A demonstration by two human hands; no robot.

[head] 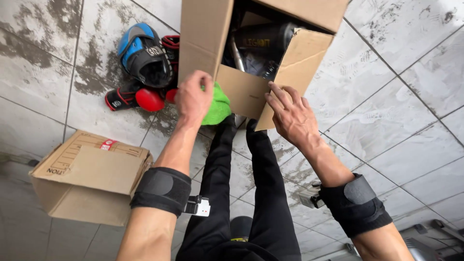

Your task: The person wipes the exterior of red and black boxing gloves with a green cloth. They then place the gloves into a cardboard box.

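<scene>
Open cardboard box (246, 89) sits on the tiled floor (386, 111) at the far centre, dark gear inside. Left hand (192, 99) is closed around a green cloth (217, 106) against the box's near left corner. Right hand (290, 113) lies flat, fingers spread, on the near right flap, gripping nothing. Blue-black helmet (142, 53) and red boxing gloves (140, 98) lie far left; second carton (92, 176) near left.

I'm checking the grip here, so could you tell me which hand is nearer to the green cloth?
Left. The left hand grips the green cloth against the open cardboard box; the right hand rests apart on the box's flap.
</scene>
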